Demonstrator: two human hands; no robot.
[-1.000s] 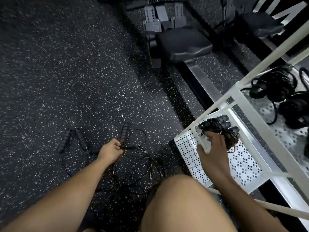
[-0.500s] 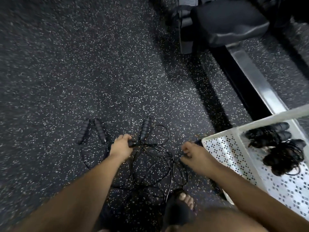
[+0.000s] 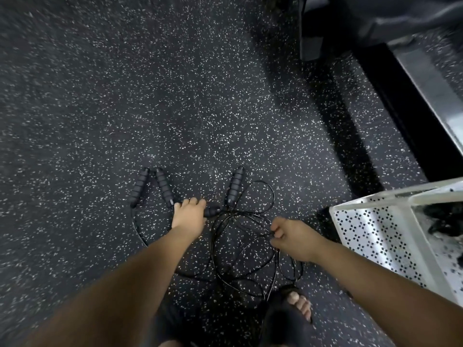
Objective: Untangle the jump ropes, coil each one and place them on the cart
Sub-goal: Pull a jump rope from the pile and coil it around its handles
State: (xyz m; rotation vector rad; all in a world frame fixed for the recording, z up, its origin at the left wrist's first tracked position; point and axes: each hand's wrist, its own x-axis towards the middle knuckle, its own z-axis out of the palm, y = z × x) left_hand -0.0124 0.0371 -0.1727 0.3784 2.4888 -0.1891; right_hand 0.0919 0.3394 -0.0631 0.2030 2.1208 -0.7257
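The tangle of thin black jump-rope cords lies on the floor at about six o'clock in my view, between the two hands and not yet sorted. My left hand, at ten o'clock of the tangle, has its fingers curled round one handle. My right hand, at three o'clock, pinches cord between thumb and fingertips, and I cannot tell whether that is one strand or several. That is my first worry: if I pull several strands against the pinned handle, I judge the crossings in the middle will cinch into a knot instead of opening. A second handle stands at twelve o'clock of the heap and a pair of handles rests at ten o'clock beyond my left hand. A hard tug could drag either one in and mix the ropes again. At five o'clock a loop runs right up to my sandalled foot, and if it catches there the cord would snag or jerk out of my pinch. The white perforated cart sits at three o'clock, already holding dark coiled ropes, which are blurred. A wide sweep of loose cord might hook its frame.
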